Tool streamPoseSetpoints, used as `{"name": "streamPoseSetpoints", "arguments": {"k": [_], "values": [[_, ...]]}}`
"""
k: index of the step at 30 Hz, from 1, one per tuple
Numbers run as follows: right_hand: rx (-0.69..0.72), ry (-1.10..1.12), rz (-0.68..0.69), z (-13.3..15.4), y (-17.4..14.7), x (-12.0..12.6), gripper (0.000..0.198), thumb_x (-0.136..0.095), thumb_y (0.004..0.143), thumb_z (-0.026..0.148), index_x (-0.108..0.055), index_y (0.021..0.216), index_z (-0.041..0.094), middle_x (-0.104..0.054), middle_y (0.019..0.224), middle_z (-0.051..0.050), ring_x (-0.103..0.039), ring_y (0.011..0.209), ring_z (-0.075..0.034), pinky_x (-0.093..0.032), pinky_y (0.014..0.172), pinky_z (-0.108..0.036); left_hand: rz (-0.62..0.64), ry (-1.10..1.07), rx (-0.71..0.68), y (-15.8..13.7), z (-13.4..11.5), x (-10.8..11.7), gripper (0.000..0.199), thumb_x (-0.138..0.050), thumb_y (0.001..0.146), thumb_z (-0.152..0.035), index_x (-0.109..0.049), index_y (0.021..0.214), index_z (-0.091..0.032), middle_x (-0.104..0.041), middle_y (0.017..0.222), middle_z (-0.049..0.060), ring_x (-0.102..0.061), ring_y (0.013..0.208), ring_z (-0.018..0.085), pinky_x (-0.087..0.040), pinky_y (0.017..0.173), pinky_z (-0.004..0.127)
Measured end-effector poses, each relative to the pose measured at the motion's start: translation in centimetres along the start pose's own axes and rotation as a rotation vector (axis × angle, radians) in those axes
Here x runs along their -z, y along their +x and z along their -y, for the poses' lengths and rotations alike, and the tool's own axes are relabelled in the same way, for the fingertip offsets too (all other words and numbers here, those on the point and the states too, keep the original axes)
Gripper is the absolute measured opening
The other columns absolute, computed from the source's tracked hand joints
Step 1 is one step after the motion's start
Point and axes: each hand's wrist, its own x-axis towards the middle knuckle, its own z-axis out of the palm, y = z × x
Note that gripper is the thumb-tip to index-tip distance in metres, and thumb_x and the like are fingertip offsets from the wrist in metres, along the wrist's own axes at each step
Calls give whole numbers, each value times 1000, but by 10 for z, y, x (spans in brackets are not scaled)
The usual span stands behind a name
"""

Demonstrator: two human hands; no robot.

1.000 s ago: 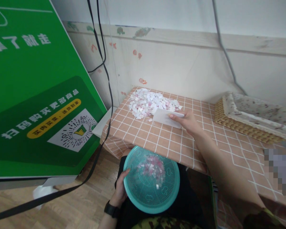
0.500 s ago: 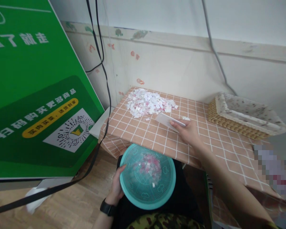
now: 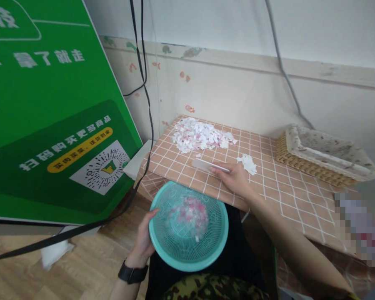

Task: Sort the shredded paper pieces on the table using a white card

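Observation:
My left hand point(image 3: 146, 233) grips the rim of a round turquoise plastic basket point(image 3: 187, 265) on my lap, below the table's front edge. Small white and pink paper scraps point(image 3: 192, 214) lie inside it, slightly blurred. Over the table, my right hand point(image 3: 233, 177) pinches a thin white flat piece point(image 3: 203, 165), like a card, by one end. Beyond it a large heap of white and pink paper scraps point(image 3: 200, 135) is spread at the far left of the tabletop. A smaller pile of white scraps point(image 3: 247, 163) sits just behind my right hand.
A checked brown cloth covers the table point(image 3: 287, 200). At its back right stands a lined wicker basket point(image 3: 325, 160). A large green sign point(image 3: 50, 108) leans on the left, and black cables point(image 3: 150, 125) hang in front of it. The wall point(image 3: 231, 100) borders the table's back.
My right hand has moved left and nearer the front edge with the white piece, uncovering the small scrap pile. The turquoise basket has shifted slightly left with my left hand. The camera view has turned slightly.

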Motion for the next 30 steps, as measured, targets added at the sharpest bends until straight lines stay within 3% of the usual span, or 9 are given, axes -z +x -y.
{"name": "streamPoseSetpoints", "arguments": {"k": [7, 11, 19, 21, 26, 28, 30], "values": [[-8, 13, -46, -1, -14, -4, 27, -54, 82, 43, -70, 99, 28, -70, 98, -2, -66, 88, -25, -52, 77, -39, 50, -39, 9, -8, -8, -9, 17, -66, 70, -23, -70, 81, -11, -74, 76, 9, -68, 68, 24, -53, 70, 35], [55, 60, 63, 5, -21, -12, 26, -55, 82, 40, -68, 103, 32, -68, 105, 0, -65, 94, -24, -51, 82, -40, 50, -9, 9, -11, -11, -11, 19, -66, 70, -24, -70, 83, -10, -74, 77, 10, -68, 66, 25, -53, 69, 37], [49, 144, 191, 25, -43, -18, 23, -56, 82, 39, -69, 101, 34, -70, 99, 3, -66, 85, -22, -53, 74, -35, 32, -33, 0, -12, -12, -11, 11, -66, 69, -19, -70, 76, -11, -73, 70, 7, -67, 61, 22, -54, 64, 34], [17, 90, 91, 23, -36, -14, 24, -56, 81, 41, -70, 97, 31, -72, 91, 1, -67, 78, -22, -52, 67, -34, 28, -38, 3, -12, -13, -11, 12, -66, 70, -20, -70, 76, -11, -73, 70, 7, -67, 61, 22, -54, 65, 34], [-107, -164, -365, 0, 7, 3, 40, -54, 79, 51, -71, 94, 18, -71, 77, -8, -64, 67, -23, -47, 57, -34, 58, -49, 33, -12, -14, -10, 17, -64, 72, -22, -70, 82, -9, -74, 75, 9, -68, 68, 24, -53, 71, 37], [-147, -183, -424, -14, 24, 7, 47, -54, 77, 54, -70, 96, 14, -70, 76, -11, -63, 66, -24, -47, 54, -33, 60, -52, 41, -11, -14, -9, 18, -64, 72, -22, -70, 83, -9, -74, 76, 10, -68, 69, 24, -53, 71, 36], [-152, -120, -394, -29, 35, 7, 52, -54, 76, 55, -67, 100, 11, -69, 77, -12, -63, 65, -24, -47, 51, -32, 50, -51, 35, -10, -14, -9, 16, -64, 72, -21, -70, 80, -9, -74, 75, 9, -68, 67, 23, -53, 69, 35]]}}
